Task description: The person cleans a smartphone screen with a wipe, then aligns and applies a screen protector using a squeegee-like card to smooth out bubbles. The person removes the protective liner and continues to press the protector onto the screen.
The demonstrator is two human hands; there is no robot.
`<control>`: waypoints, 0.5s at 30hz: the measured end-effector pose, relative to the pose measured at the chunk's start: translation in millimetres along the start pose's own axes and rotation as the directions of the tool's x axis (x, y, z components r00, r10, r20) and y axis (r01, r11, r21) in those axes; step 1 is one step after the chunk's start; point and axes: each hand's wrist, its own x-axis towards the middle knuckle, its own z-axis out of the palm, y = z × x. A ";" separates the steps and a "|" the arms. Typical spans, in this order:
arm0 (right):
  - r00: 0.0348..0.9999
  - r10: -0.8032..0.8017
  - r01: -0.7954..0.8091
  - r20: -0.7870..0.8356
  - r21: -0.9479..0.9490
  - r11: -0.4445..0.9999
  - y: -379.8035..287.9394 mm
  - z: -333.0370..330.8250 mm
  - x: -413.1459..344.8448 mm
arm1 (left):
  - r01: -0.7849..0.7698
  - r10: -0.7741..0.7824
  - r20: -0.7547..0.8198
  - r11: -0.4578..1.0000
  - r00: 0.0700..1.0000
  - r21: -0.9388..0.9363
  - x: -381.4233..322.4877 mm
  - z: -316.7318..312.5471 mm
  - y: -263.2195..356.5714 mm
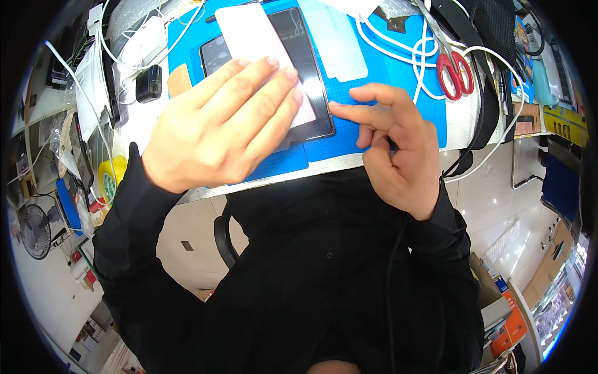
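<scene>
A dark glass-fronted tablet [314, 79] lies on a blue work mat [343, 126]. Across its middle is a pale pinkish-white flat sheet [247, 32]. My left hand [229, 121] rests flat on this sheet with its fingers side by side, hiding the tablet's lower left part. At the tablet's right edge, the index fingertip of my right hand [402, 140] is at or very near the rim; its other fingers are bent and nothing shows in them. A translucent bluish film [341, 51] lies right of the tablet. An orange-tan piece [179, 80] lies beside its left edge.
Red-handled scissors [452, 75] and a looped white cable [416, 51] lie on the right. A small black device [149, 84] and a white adapter [152, 39] sit on the left, with yellow tape rolls [111, 180] nearer me. The white table edge [280, 176] runs before my body.
</scene>
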 end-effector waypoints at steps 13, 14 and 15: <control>0.997 0.016 -0.014 0.074 -0.025 1.000 1.2 -3.9 -0.3 | -0.033 0.021 -0.116 0.994 0.993 -0.107 5.2 4.3 -0.3; 0.996 0.024 -0.023 0.082 -0.006 1.000 0.9 -4.5 0.0 | 0.007 -0.050 -0.178 0.972 0.983 -0.234 3.7 2.5 -4.5; 0.996 0.020 -0.021 0.084 0.005 1.000 0.2 -5.3 0.7 | 0.042 -0.137 -0.239 0.931 0.961 -0.364 1.7 0.9 -8.5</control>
